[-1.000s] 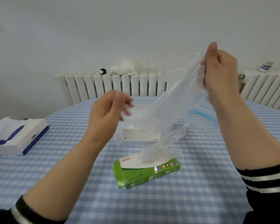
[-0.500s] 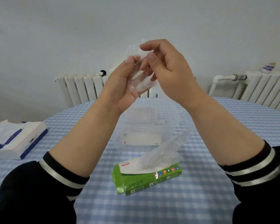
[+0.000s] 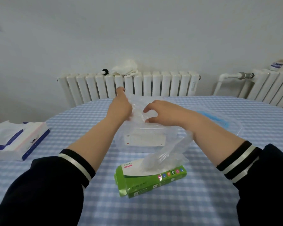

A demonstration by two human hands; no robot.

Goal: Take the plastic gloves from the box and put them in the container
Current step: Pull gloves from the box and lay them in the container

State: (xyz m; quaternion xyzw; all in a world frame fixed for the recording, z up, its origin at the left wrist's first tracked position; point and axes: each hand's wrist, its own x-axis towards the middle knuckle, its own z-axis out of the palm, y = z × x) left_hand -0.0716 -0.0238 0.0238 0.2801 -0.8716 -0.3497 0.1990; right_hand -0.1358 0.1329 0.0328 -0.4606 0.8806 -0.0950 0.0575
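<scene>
Table edge: blue-check table (image 3: 235, 209) has a curved far rim in front of the radiator (image 3: 131, 85); near side runs out of frame under the sleeves.
Open room: bare cloth to the right of the green box (image 3: 149, 181) and along the front; tissue pack (image 3: 18, 141) sits well apart at the left edge.
L hand: left hand (image 3: 121, 108) is over the clear container (image 3: 147, 128), thumb up, fingers on the bunched glove (image 3: 137, 106); looks like a light hold, but the grip is behind film so can't tell for sure.
R hand: right hand (image 3: 160, 111) has fingers curled round the same glove, pressing it at the container's mouth.
Gloves: one wad betw. both hands at the container top; next glove (image 3: 168, 154) sticks up out of the green box, tilted right, near the right forearm.
Hard to see: container walls are nearly invisible; white label shows through its front. Blue-rimmed lid (image 3: 217, 119) is partly behind the right arm. Amount inside the container is unclear.
Cut off: tissue pack clipped at left; 2nd radiator clipped at right.
Vs 0.5 s ago: both hands were raised near wall height, working the glove; now lowered and reaching fwd to the container. Box and tissue pack unmoved.
</scene>
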